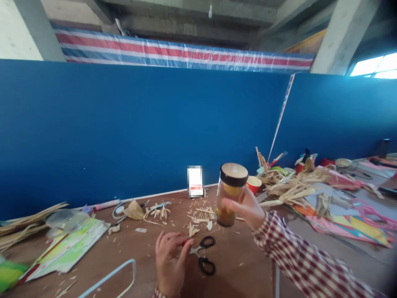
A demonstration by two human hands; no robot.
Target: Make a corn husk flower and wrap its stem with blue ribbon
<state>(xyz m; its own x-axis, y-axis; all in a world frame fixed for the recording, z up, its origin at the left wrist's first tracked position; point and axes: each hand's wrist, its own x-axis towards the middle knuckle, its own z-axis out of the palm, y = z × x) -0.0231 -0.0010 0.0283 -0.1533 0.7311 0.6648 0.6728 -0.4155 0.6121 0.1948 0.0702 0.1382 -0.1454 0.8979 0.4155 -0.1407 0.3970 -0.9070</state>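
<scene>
My right hand (248, 207) is wrapped round a clear jar (226, 203) with a black-rimmed lid, raised above the table and slightly tilted. Something yellow-brown shows inside it. Lower and to the left, my left hand (171, 256) is over the brown table (130, 252), its thumb and index fingertips drawn together in a pinch. Whatever they may hold is too small to make out. Just right of those fingertips lie black-handled scissors (205, 254), their blades partly hidden by the hand.
Straw-like scraps (201, 217) and a lit phone (195, 182) are toward the blue partition (139, 124). Dry husks (297, 186), a red paper cup (254, 185) and coloured paper (356, 223) crowd the right. Green-yellow sheets (71, 248) and a bent light-blue strip (111, 273) are leftward.
</scene>
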